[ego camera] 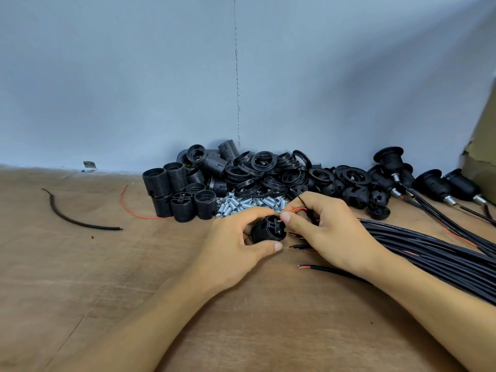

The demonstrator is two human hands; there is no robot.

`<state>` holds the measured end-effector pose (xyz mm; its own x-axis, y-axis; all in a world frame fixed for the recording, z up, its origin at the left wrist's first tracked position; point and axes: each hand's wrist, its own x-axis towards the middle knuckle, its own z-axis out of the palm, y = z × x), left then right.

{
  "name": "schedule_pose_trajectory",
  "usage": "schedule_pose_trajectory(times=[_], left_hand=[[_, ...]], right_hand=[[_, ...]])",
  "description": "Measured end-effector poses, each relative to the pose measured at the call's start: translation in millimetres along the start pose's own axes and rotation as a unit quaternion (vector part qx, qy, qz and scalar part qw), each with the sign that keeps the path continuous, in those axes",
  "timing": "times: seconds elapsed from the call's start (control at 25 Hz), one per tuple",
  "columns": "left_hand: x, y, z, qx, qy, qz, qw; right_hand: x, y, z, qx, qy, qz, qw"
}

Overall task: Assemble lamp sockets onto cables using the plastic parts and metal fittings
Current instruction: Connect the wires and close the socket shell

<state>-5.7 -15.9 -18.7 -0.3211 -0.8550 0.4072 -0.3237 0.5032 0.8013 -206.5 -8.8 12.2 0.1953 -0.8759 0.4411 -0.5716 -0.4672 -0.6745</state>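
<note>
My left hand grips one threaded socket body over the table, long axis lying level, terminal end facing right. My right hand pinches one red wire at that end.

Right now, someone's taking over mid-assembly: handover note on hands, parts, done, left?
Left hand: grips a threaded socket body, terminal end facing right.
Right hand: pinches the red wire at a terminal; black wire sticks up past its fingers.
Stock: cable bundle at right, metal fittings and rings behind the hands.
Done: a few finished sockets on cables, far right.
Left: seat both wires, close this socket, then the remaining cables.
</note>
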Motion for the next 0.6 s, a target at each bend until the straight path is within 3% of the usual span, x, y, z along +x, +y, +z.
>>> schedule_pose_trajectory(times=[0.36, 0.6], left_hand=[[1.0, 2.7, 2.4, 0.000, -0.011, -0.001, 1.000], [1.6, -0.4, 0.6, -0.037, -0.026, -0.010, 0.999]], right_hand=[[-3.2, -1.7, 8.5, -0.052, 0.057, -0.042, 0.996], [-4.7, -2.1, 7.0, -0.045, 0.041, -0.041, 0.997]])
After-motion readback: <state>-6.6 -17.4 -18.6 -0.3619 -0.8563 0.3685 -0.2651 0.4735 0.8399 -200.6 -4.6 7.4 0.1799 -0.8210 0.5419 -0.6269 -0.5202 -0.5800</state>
